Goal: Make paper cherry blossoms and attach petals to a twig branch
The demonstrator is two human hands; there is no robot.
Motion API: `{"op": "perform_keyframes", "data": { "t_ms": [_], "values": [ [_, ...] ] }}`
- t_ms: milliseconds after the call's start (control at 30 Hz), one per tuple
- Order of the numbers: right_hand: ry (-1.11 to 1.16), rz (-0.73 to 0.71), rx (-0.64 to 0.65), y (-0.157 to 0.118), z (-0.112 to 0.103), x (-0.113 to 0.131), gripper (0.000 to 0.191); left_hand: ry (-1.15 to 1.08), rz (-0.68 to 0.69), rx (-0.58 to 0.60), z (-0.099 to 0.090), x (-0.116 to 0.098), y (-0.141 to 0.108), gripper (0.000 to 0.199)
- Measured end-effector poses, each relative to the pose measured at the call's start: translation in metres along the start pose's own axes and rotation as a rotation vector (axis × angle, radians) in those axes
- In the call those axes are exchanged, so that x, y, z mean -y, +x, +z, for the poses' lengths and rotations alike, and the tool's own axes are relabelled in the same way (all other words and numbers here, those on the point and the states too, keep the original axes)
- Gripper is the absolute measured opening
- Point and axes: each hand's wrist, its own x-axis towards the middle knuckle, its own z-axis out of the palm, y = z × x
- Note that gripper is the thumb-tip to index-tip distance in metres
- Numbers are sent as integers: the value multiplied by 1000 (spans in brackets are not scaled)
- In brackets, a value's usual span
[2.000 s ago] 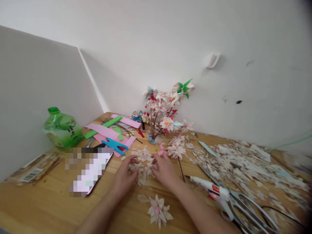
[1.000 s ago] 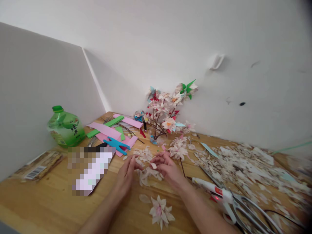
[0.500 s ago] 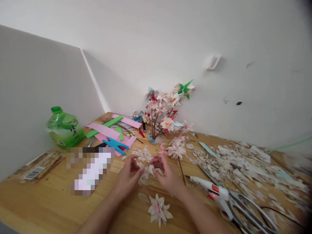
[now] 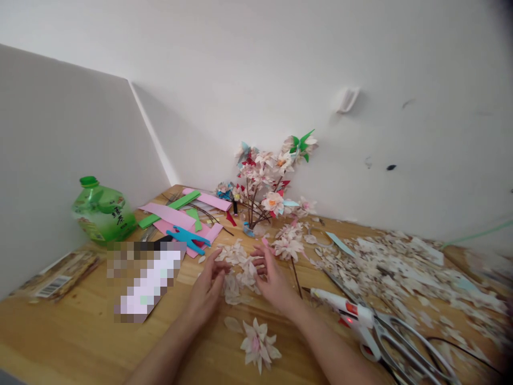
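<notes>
A small heap of whitish petals [image 4: 237,293] lies on the wooden table between my two hands. On its left side is my left hand [image 4: 211,278], fingers apart and curved toward the petals, with nothing seen in it. My right hand [image 4: 269,272] rests at the heap's right edge, fingers spread and touching or nearly touching the petals. Closer to me lies a finished-looking white flower [image 4: 260,344] with a pink centre, and a single loose petal [image 4: 233,324] sits beside it. Just beyond my right hand is another flower [image 4: 289,243] on a thin brown stem.
A glue gun [image 4: 344,310] with a red light and large scissors [image 4: 404,342] lie at right, before scattered petals [image 4: 393,267]. Stemmed flowers [image 4: 264,176] stand at the back. Coloured paper strips [image 4: 168,215], a green bottle [image 4: 104,211] and a brown packet [image 4: 60,275] are left.
Both hands have moved apart, and their fingers have opened from the petals they were gathered over. The view has shifted slightly.
</notes>
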Motion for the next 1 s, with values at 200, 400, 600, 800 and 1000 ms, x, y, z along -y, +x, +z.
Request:
{"op": "perform_keyframes", "data": {
  "t_ms": [200, 400, 600, 800, 1000],
  "values": [
    [-120, 72, 2, 0, 1, -2, 64, 44, 9, -45, -2, -1, -1, 37],
    [-282, 103, -6, -1, -8, 2, 56, 42, 4, -35, 0, -5, -1, 36],
    [-262, 38, 165, -7, -11, 12, 43, 13, 0, -36, 0, -4, -3, 35],
    [7, 187, 79, -4, -6, 6, 38, -53, 0, -32, 0, -4, -4, 33],
    [579, 485, 57, 1, -12, 11, 30, -200, -35, -63, 2, 1, 0, 37]
  ]
}}
